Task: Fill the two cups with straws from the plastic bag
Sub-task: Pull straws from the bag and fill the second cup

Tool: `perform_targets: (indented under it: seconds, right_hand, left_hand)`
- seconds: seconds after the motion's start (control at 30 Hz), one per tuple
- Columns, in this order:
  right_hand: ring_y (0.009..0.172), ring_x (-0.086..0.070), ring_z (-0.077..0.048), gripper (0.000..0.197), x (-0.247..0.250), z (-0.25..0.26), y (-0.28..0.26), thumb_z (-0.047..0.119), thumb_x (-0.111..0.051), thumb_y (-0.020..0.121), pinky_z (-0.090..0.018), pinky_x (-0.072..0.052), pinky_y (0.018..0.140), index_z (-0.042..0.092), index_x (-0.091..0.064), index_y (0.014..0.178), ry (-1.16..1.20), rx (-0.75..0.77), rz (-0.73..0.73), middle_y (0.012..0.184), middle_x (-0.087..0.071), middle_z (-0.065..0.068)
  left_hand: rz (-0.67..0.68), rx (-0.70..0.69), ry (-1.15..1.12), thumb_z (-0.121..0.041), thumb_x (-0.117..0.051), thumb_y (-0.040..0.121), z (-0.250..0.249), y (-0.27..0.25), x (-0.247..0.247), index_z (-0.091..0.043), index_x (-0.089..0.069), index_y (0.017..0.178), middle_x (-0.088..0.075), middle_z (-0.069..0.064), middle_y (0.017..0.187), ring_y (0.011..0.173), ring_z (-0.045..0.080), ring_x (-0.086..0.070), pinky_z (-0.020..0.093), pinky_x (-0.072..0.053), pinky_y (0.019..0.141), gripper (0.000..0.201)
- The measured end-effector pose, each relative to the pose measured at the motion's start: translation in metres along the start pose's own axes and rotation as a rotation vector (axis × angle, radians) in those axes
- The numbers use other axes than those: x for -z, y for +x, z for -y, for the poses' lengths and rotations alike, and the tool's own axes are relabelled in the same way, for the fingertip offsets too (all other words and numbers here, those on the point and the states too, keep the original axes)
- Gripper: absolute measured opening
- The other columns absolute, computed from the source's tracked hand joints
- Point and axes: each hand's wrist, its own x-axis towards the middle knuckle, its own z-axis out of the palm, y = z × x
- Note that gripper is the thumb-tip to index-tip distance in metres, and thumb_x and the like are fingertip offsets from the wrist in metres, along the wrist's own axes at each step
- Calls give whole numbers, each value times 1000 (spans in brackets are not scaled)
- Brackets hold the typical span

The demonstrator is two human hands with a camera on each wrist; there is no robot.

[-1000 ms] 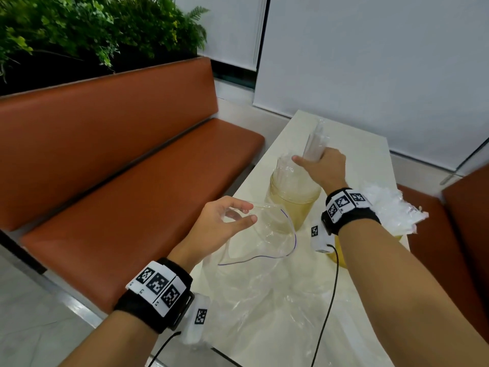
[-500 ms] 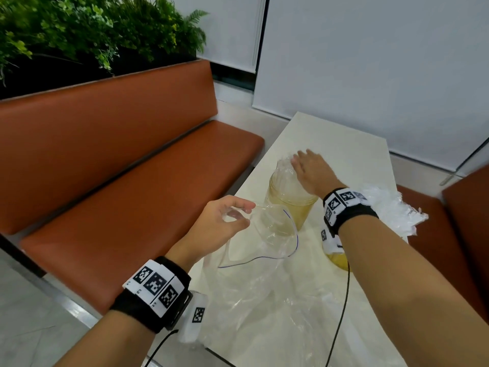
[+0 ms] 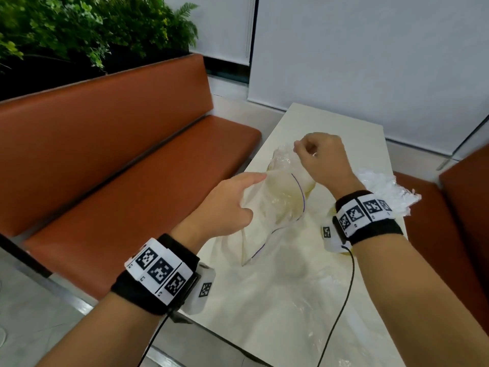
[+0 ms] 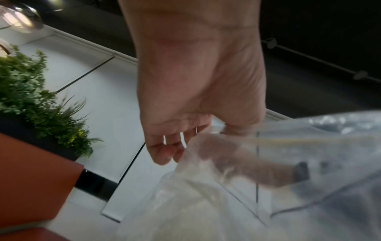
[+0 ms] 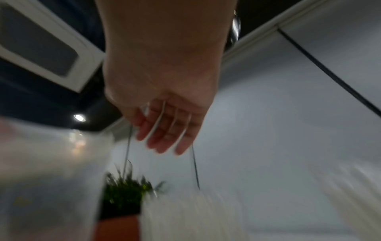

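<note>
A clear plastic bag (image 3: 275,234) lies on the cream table (image 3: 330,123). My left hand (image 3: 232,205) grips its blue-lined rim and holds the mouth up; in the left wrist view the fingers (image 4: 164,154) curl against the film of the bag (image 4: 226,203). Behind the mouth stands a yellowish cup (image 3: 308,185) full of wrapped straws (image 3: 284,157). My right hand (image 3: 320,160) hovers just over that cup with fingers loosely bent and nothing in them; the blurred right wrist view shows the empty fingers (image 5: 164,130). A second yellow cup (image 3: 345,253) is mostly hidden behind my right wrist.
A crumpled clear wrapper or straw bundle (image 3: 383,189) sticks out behind my right wrist near the table's right edge. An orange bench (image 3: 132,181) runs along the left, with plants (image 3: 79,30) behind it. Another orange seat (image 3: 463,207) is at the right. Cables hang from both wristbands.
My right hand lowered a bundle of straws into the cup, pressed it down flat, then let go and lifted with bent fingers. My left hand raised the bag's mouth nearer the cup.
</note>
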Motion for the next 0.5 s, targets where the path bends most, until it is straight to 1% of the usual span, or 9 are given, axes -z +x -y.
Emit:
perform_targets:
  seconds: [0.07, 0.13, 0.2, 0.23, 0.27, 0.33, 0.4, 0.43, 0.5]
  right_hand:
    - [57, -68, -24, 35, 25, 32, -11, 22, -58, 87, -34, -58, 61, 4, -71, 61, 186, 8, 196, 60, -71, -6]
    - [54, -70, -19, 31, 34, 61, -30, 14, -60, 88, -25, -57, 58, 4, -74, 63, 170, -6, 535, 60, -72, -4]
    - [59, -68, -19, 29, 17, 70, -53, 16, -60, 92, -29, -58, 63, 3, -76, 70, 17, 46, 719, 63, -71, -3]
    - [65, -67, -22, 28, 4, 73, -64, 18, -59, 93, -35, -57, 70, 2, -75, 77, -49, 95, 763, 69, -71, -5]
    - [77, -68, -25, 26, -12, 75, -76, 20, -57, 95, -37, -56, 79, 3, -76, 89, -110, 127, 808, 82, -73, -9]
    - [101, -66, -30, 30, -39, 79, -94, 26, -56, 100, -34, -52, 91, 8, -68, 120, -248, 116, 898, 115, -69, -12]
    - [117, -61, -31, 44, -54, 84, -108, 31, -59, 100, -34, -48, 96, 8, -55, 137, -400, 32, 999, 134, -58, -12]
    - [127, -56, -31, 52, -53, 82, -113, 31, -62, 99, -34, -44, 104, 8, -50, 144, -414, -10, 1051, 142, -52, -11]
    - [144, -41, -30, 56, -64, 91, -126, 18, -63, 99, -33, -31, 120, 5, -42, 150, -346, -110, 1066, 156, -41, -14]
  left_hand:
    - [16, 7, -2, 10, -54, 75, -2, 1, -4, -21, -41, 153, -43, -12, 155, 121, -2, -50, -6, -31, 90, 86]
    - [47, -11, -11, 9, -51, 73, -2, 1, -10, -21, -38, 155, -43, -10, 156, 93, 3, -60, 2, -40, 79, 88]
    - [61, -65, -14, 6, -46, 69, 3, 0, -17, -22, -40, 154, -48, -7, 153, 83, 5, -62, 8, -43, 75, 89]
    - [57, -84, -18, 4, -45, 69, 6, -1, -20, -23, -42, 152, -51, -6, 150, 91, 5, -64, 11, -46, 78, 88]
    - [50, -92, -22, 5, -46, 70, 8, -3, -23, -24, -44, 151, -52, -6, 150, 108, 6, -64, 16, -49, 89, 87]
    - [55, -93, -23, 13, -47, 72, 8, -9, -28, -26, -45, 151, -47, -10, 155, 139, 4, -45, 25, -42, 113, 88]
    - [82, -114, -18, 17, -45, 69, 6, -17, -31, -26, -44, 152, -44, -13, 157, 146, 0, -36, 29, -35, 120, 94]
    - [90, -127, -29, 18, -44, 68, 5, -20, -34, -26, -45, 151, -44, -13, 156, 145, 0, -36, 30, -35, 120, 95]
    - [97, -152, -69, 19, -44, 67, 5, -26, -39, -26, -48, 150, -47, -14, 154, 144, -1, -38, 33, -37, 119, 94]
